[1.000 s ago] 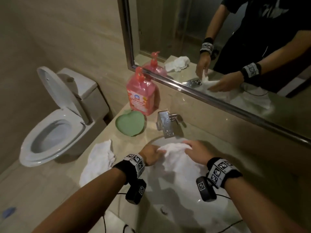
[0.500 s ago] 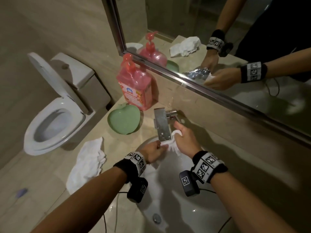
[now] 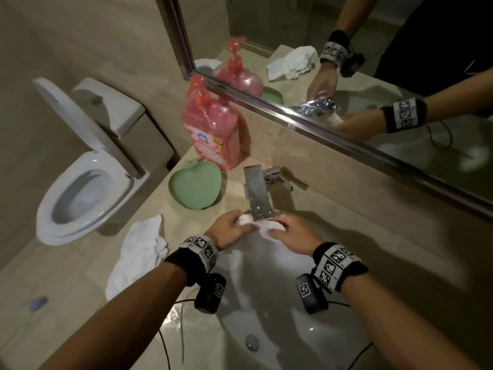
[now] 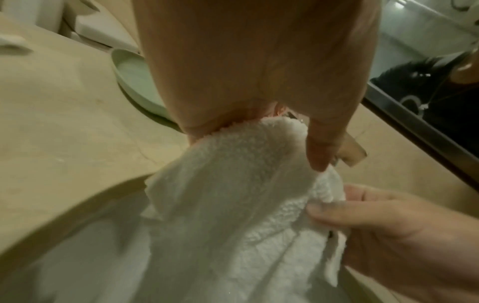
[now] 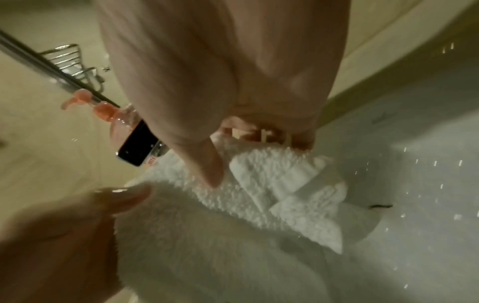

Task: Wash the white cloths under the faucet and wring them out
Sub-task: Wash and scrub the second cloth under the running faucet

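Observation:
A white terry cloth hangs bunched under the spout of the chrome faucet, over the white sink. My left hand grips its left end and my right hand grips its right end, fingers curled into the fabric. In the left wrist view the cloth drapes down from my left hand. The right wrist view shows my right hand bunching the cloth, with water drops in the basin. A second white cloth lies crumpled on the counter left of the sink.
A pink pump soap bottle and a green heart-shaped dish stand on the beige counter behind the faucet's left. A mirror runs along the back wall. An open toilet is to the left.
Both hands went from spreading the cloth in the basin to gathering it up under the faucet spout; now each grips one end. The head view has tilted closer and lower.

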Demonstrator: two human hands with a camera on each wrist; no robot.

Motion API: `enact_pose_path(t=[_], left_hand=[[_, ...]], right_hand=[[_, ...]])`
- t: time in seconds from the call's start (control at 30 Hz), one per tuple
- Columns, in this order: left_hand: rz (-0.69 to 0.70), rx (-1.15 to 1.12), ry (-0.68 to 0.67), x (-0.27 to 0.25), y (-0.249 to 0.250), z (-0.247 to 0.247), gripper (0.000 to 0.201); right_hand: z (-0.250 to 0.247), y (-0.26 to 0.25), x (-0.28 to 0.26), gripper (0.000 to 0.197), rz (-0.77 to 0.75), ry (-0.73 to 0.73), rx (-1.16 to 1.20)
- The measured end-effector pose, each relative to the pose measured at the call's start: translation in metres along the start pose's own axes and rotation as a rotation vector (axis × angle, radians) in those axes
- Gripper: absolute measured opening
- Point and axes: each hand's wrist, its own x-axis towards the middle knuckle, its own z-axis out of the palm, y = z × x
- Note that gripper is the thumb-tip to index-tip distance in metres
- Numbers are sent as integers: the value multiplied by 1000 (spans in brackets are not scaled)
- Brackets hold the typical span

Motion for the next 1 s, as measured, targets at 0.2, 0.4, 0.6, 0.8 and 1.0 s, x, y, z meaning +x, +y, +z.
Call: enact_pose_path(t=[0.2,0.4,0.6,0.8,1.0], left_hand=[[28,41,135,-18,-19,-27,38],[-41,94,98,-16,-26,-35,36],[-25,406,-32,1,-15,-7,52],[53,140,-104,26,12,25,36],[104,9,-30,33,10,20,26]], right_hand=[[31,-15,27,24,82,-122,282],[25,-11,38,10,140,-98,307],[6,-5,35,13,40,27,124],[-3,1,26,47,4,199,-70],[-1,13,20,26,21,89,-95]])
